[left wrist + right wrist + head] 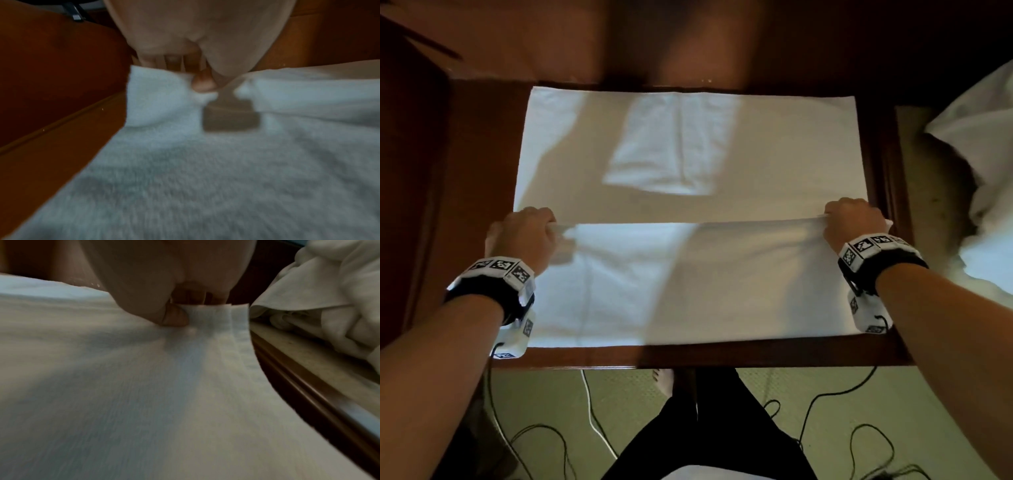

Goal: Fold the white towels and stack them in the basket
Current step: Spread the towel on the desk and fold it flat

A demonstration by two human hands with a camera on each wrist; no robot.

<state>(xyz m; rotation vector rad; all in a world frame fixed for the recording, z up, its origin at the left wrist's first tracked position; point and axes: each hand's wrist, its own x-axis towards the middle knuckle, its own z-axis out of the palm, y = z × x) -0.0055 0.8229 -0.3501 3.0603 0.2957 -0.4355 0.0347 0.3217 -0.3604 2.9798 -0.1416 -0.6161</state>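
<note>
White towel (688,164) in both hands' grip

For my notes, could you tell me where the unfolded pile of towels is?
In the head view the pile of towels lies at the right edge, beyond the table, beside the right hand.

Bare arms, no sleeves. Black straps with white boxes covered in black-and-white square patterns on the left wrist (500,277) and the right wrist (873,255). Thin black wires (822,401) hanging down, black trousers (709,431), one bare foot (662,380).
</note>
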